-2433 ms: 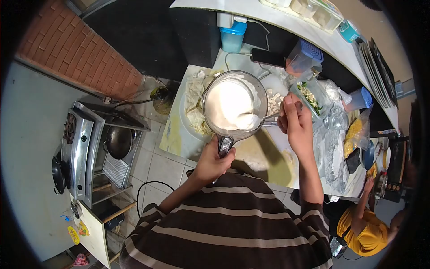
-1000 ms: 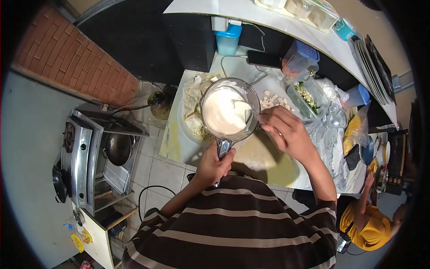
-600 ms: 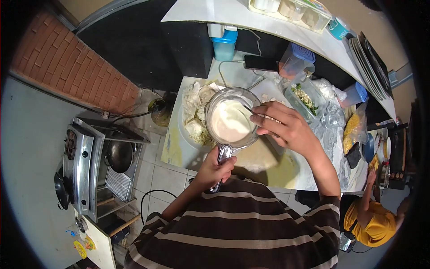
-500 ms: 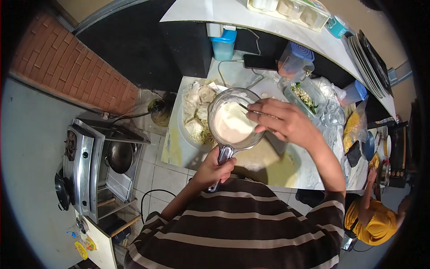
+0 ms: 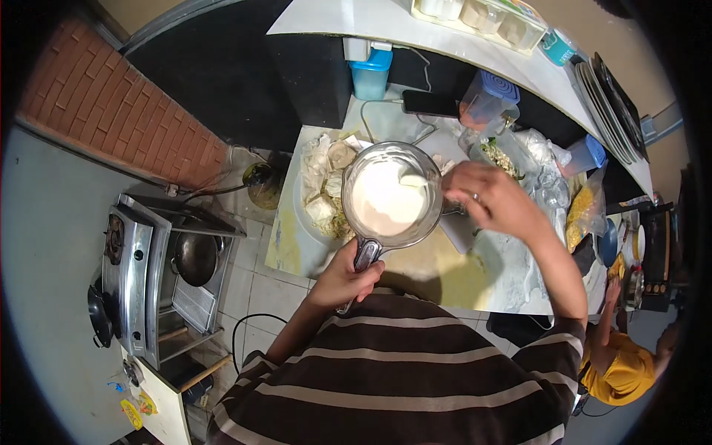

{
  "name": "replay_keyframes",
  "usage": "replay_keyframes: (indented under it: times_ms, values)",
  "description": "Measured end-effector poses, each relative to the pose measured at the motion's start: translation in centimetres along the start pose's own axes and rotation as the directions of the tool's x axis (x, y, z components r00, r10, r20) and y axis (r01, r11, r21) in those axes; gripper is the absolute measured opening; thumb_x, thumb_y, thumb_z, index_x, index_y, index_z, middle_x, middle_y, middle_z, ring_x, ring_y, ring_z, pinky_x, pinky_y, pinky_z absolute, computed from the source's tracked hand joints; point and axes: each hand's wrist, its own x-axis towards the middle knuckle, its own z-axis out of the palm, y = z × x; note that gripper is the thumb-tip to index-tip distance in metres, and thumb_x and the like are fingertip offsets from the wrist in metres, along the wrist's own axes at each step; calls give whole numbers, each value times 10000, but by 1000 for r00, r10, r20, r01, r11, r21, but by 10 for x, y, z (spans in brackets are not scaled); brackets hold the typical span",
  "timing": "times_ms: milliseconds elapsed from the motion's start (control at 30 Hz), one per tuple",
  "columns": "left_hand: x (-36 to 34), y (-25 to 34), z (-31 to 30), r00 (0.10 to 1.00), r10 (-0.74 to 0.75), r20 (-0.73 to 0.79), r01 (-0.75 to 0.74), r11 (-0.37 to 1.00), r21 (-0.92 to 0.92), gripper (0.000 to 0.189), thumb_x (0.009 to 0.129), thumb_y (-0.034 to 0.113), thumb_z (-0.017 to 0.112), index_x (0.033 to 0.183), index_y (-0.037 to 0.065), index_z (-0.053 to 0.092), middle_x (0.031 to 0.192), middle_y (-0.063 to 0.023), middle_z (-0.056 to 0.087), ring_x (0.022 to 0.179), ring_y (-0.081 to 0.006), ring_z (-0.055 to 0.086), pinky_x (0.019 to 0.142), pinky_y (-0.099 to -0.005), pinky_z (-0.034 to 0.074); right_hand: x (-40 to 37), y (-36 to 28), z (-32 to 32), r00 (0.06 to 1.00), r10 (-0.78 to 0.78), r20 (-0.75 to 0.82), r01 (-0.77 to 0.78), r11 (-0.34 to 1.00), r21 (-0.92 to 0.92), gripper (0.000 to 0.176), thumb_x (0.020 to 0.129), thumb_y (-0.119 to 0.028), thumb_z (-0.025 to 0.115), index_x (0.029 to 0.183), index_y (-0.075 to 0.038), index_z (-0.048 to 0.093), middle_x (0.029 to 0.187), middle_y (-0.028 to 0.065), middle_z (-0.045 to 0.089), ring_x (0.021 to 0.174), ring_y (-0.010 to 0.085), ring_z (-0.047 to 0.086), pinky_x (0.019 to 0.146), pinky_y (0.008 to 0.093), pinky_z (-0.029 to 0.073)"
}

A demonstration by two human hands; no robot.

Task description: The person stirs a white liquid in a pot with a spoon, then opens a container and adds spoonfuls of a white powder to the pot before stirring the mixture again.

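In the head view I looked straight down on my own two hands over the surface (image 5: 445,278). My left hand (image 5: 345,276) was closed firmly around the handle (image 5: 366,254) of the glass jug (image 5: 397,241). The jug was directly in front of my chest, and it was almost full of white batter (image 5: 378,202). The long axis of the jug ran from the round body back through the handle toward me, so the left hand was at the near end and the batter lay beyond it.

My right hand (image 5: 495,202) was just beside the right rim of the jug, outside it. Its fingers were curled shut on the stem of a spoon (image 5: 414,179). The spoon reached from that hand to the left, across the rim, and its coated end was in the batter near the far right side. So the spoon lay almost crosswise to the handle. The right hand was the nearer one to the batter, while the left only carried the jug.

Behind the jug's left side there was a plate (image 5: 300,194) with pale pieces on it. A cutting board (image 5: 461,236) lay under my right hand. A stove (image 5: 127,271) stood well apart on the left, and another person (image 5: 621,367) was at the lower right.
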Motion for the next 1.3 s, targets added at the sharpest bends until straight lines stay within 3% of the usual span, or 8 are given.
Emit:
replay_keyframes:
  times_ms: [67, 233, 433, 500, 700, 800, 1067, 1300]
  values:
    - [0, 4, 3, 999, 34, -17, -34, 999, -4, 206, 937, 52, 570, 1074, 32, 418, 677, -2, 475, 472, -59, 435, 421, -230, 376, -7, -10, 12, 999, 46, 12, -46, 999, -12, 104, 849, -66, 638, 898, 22, 613, 864, 157, 623, 831, 364, 619, 739, 424, 512]
    - [3, -5, -1, 999, 34, -19, -35, 999, -30, 188, 938, 48, 565, 1057, 36, 421, 682, -2, 479, 463, -58, 440, 411, -230, 374, -5, -22, 15, 997, -50, -60, 45, 996, -70, 113, 841, -69, 665, 893, 11, 605, 859, 133, 622, 822, 335, 622, 715, 401, 518]
    - [5, -10, 4, 999, 33, -6, -34, 996, -81, 163, 938, 49, 564, 1025, 40, 426, 690, -7, 487, 453, -60, 451, 405, -232, 375, -1, -24, 27, 942, 44, -333, -91, 988, -126, 108, 838, -42, 677, 903, 16, 613, 852, 144, 630, 758, 333, 625, 656, 405, 518]
    - [4, -9, 6, 1000, 21, -5, -22, 997, -79, 159, 938, 49, 564, 1019, 41, 427, 690, -8, 488, 452, -61, 452, 407, -232, 377, 0, -28, 31, 902, 166, -400, -208, 976, -63, 100, 836, -13, 669, 915, 21, 618, 850, 157, 636, 742, 343, 631, 656, 400, 521]
    - [5, -8, 9, 1000, -4, 19, 4, 1000, 25, 153, 941, 50, 561, 1016, 34, 429, 659, -4, 490, 447, -64, 459, 407, -237, 379, -1, -22, 46, 869, 190, -458, -184, 981, 57, 111, 838, 28, 640, 949, 20, 634, 872, 163, 650, 760, 346, 642, 675, 390, 529]
    - [7, -7, 10, 1000, -16, 3, 16, 998, 56, 155, 940, 44, 559, 1027, 30, 431, 650, 0, 490, 447, -62, 461, 404, -235, 375, 1, -24, 49, 891, 185, -416, -153, 982, 110, 62, 870, 38, 597, 917, 56, 634, 910, 169, 673, 809, 317, 678, 722, 345, 539]
    - [7, -10, 7, 1000, 3, 0, -3, 1000, 24, 197, 934, 30, 553, 1086, 21, 429, 665, 3, 489, 446, -60, 456, 401, -233, 373, -4, -33, 53, 950, 45, -309, -1, 990, 139, 158, 824, -55, 675, 972, -6, 649, 947, 139, 656, 868, 344, 650, 735, 407, 546]
    - [4, 0, 14, 998, -15, -54, 20, 995, 99, 158, 934, 34, 581, 988, 37, 433, 674, -11, 493, 474, -67, 456, 424, -245, 378, -20, -21, 46, 930, 129, -343, -148, 989, -29, 162, 782, -59, 696, 937, -22, 667, 958, 119, 677, 854, 308, 651, 747, 397, 541]
